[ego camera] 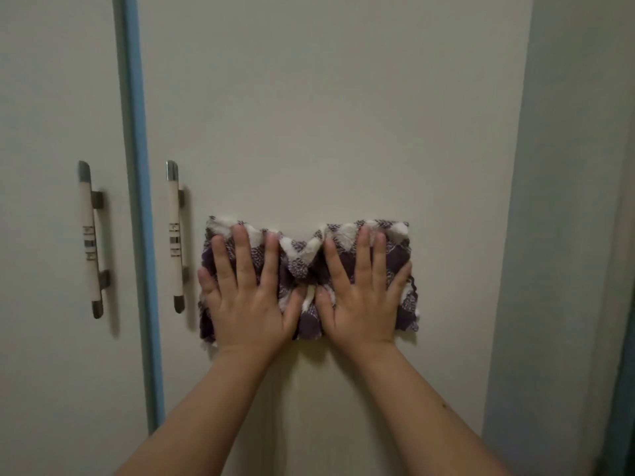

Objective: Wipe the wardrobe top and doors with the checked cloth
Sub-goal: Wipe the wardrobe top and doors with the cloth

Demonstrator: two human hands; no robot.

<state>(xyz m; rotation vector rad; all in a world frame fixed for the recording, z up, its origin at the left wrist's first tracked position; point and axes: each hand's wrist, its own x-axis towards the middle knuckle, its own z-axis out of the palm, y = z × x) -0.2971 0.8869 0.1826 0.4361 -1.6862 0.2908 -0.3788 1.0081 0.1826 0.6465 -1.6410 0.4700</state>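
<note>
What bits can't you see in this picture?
- Wardrobe top: cut off by the head view's upper edge.
- Right door behind the checked cloth: hidden by it and the left hand and right hand.
- Door bottoms: cut off below.
- Dust or smears: too dim to tell.

Purple-white checked cloth [302, 259] bunched flat against cream wardrobe door [309, 115]

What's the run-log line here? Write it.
surface: right wardrobe door | left hand: flat on checked cloth | right hand: flat on checked cloth
</note>
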